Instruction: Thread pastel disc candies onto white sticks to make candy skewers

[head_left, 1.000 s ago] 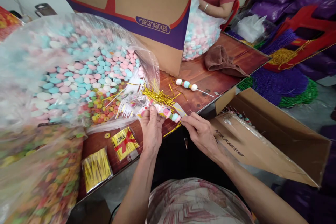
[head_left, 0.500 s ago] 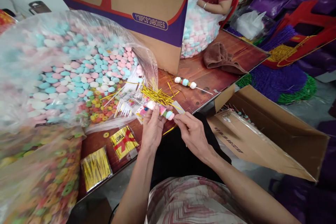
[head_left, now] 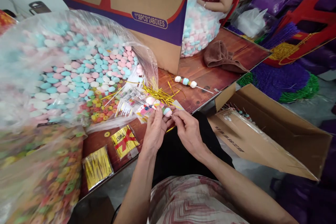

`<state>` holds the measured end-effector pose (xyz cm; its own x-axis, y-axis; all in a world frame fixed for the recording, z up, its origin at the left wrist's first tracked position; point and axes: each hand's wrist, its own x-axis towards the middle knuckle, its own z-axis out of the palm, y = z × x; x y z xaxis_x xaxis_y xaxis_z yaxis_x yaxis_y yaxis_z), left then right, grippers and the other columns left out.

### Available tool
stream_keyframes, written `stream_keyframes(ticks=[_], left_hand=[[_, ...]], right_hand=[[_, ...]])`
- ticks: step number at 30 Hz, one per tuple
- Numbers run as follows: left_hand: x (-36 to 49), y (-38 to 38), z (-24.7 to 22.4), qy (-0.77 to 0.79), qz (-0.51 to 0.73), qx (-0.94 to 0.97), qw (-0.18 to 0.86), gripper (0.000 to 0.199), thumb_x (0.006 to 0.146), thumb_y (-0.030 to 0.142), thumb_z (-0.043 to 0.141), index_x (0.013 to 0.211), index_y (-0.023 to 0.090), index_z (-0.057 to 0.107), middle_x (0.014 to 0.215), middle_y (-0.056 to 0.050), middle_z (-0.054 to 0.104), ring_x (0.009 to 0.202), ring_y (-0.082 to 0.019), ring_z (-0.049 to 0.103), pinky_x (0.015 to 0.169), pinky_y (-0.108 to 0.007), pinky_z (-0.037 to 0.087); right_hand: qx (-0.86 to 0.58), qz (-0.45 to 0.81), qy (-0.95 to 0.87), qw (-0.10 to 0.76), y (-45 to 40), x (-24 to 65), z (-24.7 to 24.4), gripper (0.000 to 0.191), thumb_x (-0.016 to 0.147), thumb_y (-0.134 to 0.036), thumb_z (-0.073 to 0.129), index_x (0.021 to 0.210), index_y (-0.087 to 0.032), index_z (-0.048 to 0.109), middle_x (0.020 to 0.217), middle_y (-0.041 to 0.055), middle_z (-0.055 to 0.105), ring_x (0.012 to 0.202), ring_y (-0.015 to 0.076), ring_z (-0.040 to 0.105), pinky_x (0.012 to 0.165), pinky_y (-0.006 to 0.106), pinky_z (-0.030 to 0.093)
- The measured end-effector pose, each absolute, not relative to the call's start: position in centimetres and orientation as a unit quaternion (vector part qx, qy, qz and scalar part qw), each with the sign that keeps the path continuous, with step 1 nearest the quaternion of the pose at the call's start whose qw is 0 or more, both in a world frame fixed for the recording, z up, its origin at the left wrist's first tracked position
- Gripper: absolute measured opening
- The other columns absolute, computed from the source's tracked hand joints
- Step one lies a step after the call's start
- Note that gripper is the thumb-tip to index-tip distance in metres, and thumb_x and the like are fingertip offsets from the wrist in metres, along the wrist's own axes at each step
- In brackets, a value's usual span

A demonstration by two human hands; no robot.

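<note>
My left hand (head_left: 155,127) is closed around a candy skewer (head_left: 167,112) of pink, white and blue marshmallows, just over the table edge. Close beside it, my right hand (head_left: 190,131) pinches at the skewer's near end; the fingers hide most of the stick there. Beyond my hands lie loose gold twist ties (head_left: 160,93), printed clear wrappers (head_left: 132,94) and white sticks (head_left: 123,108). A second marshmallow skewer (head_left: 185,82) rests on the table with its white stick pointing right. Gummy rings (head_left: 101,109) and pastel marshmallows (head_left: 78,77) spill from a large clear bag on the left.
Two packets of gold twist ties, one plain (head_left: 97,168) and one labelled (head_left: 124,141), lie near the front edge. A bag of gummy rings (head_left: 52,175) fills the lower left. A large carton (head_left: 147,3), a brown cloth (head_left: 223,57) and an open carton (head_left: 288,122) with skewers stand around. Someone sits opposite.
Both hands and the skewer have shifted slightly. The skewer has turned a little in my left fingers, and my right fingertips are drawn in closer to its end.
</note>
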<state>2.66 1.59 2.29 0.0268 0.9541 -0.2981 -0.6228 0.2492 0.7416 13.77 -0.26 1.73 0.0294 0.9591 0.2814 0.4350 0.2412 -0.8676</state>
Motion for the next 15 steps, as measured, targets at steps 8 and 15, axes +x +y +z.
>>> stream_keyframes(ticks=[8,15], left_hand=[[1.5,1.8,1.9,0.514,0.58,0.227,0.59,0.044,0.073,0.055,0.081,0.092,0.02,0.06,0.089,-0.003,0.072,0.078,-0.017,0.073,0.062,-0.022,0.054],[1.8,2.2,2.2,0.538,0.584,0.223,0.565,0.039,0.066,0.047,0.083,0.084,0.017,0.065,0.074,0.0,0.065,0.064,-0.011,0.063,0.053,-0.019,0.048]], right_hand=[[-0.561,0.161,-0.688,0.431,-0.3,15.1,1.6,0.022,0.102,-0.017,0.048,0.088,-0.019,0.065,0.081,0.0052,0.063,0.074,0.0171,0.061,0.071,0.029,0.049],[-0.557,0.096,-0.714,0.413,-0.5,14.9,1.3,0.023,0.103,-0.017,0.046,0.091,-0.018,0.065,0.081,0.0062,0.063,0.07,0.0158,0.059,0.065,0.026,0.046]])
